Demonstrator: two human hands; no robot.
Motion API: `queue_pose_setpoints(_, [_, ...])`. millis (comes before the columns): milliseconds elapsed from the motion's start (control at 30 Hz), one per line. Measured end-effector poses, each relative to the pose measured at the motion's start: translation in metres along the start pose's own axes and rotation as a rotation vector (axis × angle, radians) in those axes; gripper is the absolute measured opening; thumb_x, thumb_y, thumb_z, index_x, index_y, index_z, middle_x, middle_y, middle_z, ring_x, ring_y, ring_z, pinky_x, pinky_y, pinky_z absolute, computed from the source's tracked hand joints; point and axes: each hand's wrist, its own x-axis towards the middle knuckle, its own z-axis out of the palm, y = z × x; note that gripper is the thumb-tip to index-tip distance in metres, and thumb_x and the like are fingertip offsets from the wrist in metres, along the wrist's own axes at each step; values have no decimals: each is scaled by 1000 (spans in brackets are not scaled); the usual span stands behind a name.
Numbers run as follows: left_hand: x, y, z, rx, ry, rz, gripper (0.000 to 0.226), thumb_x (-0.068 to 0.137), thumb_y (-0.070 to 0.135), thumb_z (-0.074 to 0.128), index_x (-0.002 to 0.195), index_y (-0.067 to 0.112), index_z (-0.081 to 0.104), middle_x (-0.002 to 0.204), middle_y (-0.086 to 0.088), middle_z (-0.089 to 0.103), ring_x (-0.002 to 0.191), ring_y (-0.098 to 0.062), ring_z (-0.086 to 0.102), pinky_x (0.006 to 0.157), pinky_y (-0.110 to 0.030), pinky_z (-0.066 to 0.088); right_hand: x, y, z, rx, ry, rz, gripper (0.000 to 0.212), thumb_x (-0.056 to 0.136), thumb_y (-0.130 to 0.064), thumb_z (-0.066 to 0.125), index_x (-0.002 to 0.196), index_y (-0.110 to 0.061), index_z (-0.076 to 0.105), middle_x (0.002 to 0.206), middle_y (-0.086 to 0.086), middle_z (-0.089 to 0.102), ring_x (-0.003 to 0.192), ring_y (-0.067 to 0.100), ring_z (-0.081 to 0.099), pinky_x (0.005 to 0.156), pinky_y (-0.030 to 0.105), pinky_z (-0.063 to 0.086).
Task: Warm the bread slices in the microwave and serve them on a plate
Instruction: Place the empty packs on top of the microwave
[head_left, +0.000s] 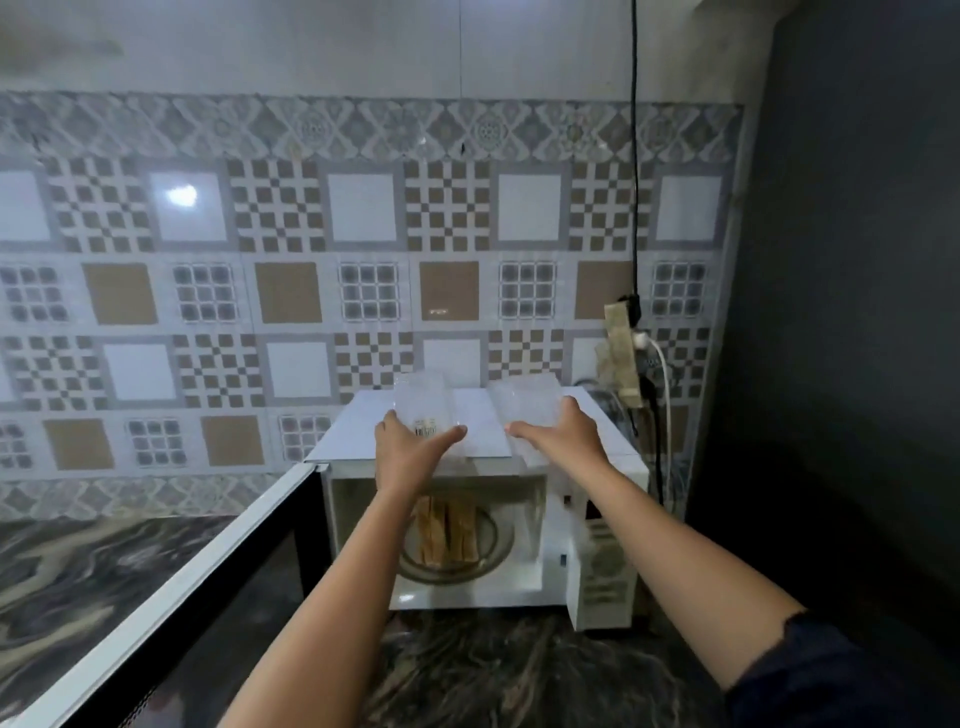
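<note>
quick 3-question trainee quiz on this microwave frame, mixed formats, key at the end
1. True or false: the microwave door is shut.
2. Multiple choice: the bread slices are (A) on a plate on the counter, (B) on the turntable inside the microwave, (C) in the left hand.
3. Short answer: what does each hand hold, and where?

Key
1. False: it stands swung open to the left.
2. B.
3. The left hand holds a clear plastic container with a barcode label, and the right hand holds a second clear piece, both on top of the microwave.
</note>
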Motion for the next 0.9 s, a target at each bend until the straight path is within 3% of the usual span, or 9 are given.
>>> queue_pose_setpoints(67, [29, -3, 3, 63, -25, -24, 118, 31, 77, 73, 127, 13, 47, 125, -7, 56, 109, -24, 59, 88, -42, 54, 25, -6, 3, -42, 4, 16, 78, 70, -48, 74, 130, -13, 38, 126, 4, 51, 106, 24, 54, 70, 21, 45])
queue_pose_setpoints(133, [46, 0, 7, 96, -49, -47, 106, 46, 63, 80, 130, 11, 43, 128, -7, 52, 113, -26, 55, 92, -40, 51, 49, -8, 8, -89, -2, 40, 86, 69, -50, 74, 136, -13, 34, 133, 7, 48, 115, 27, 52, 83, 31, 47])
queue_pose_setpoints(233, [73, -1, 17, 141, -74, -69, 99, 55, 50, 84, 134, 9, 39, 131, -9, 49, 119, -28, 49, 98, -40, 46, 78, -4, 22, -100, -17, 90, 90, 68, -49, 75, 138, -14, 32, 135, 7, 48, 115, 27, 54, 87, 34, 48])
queue_pose_setpoints(367, [100, -4, 31, 218, -126, -94, 101, 52, 55, 83, 131, 9, 41, 129, -9, 51, 116, -28, 51, 97, -43, 47, 105, 8, 40, -89, -34, 150, 85, 65, -50, 76, 133, -15, 39, 131, 6, 52, 111, 26, 56, 88, 35, 50])
queue_pose_setpoints(600, [116, -14, 40, 359, -195, -121, 99, 55, 67, 75, 130, 10, 41, 126, -8, 56, 112, -27, 54, 93, -38, 49, 127, 11, 60, -202, -4, 173, 101, 69, -61, 70, 141, -7, 26, 143, 14, 40, 129, 32, 43, 101, 41, 42])
queue_pose_setpoints(900, [113, -6, 45, 456, -228, -127, 103, 63, 70, 67, 137, 7, 31, 140, -11, 43, 127, -31, 42, 101, -41, 39, 135, 7, 59, -230, -69, 202, 98, 77, -56, 65, 145, -4, 17, 148, 15, 32, 133, 33, 38, 102, 38, 39])
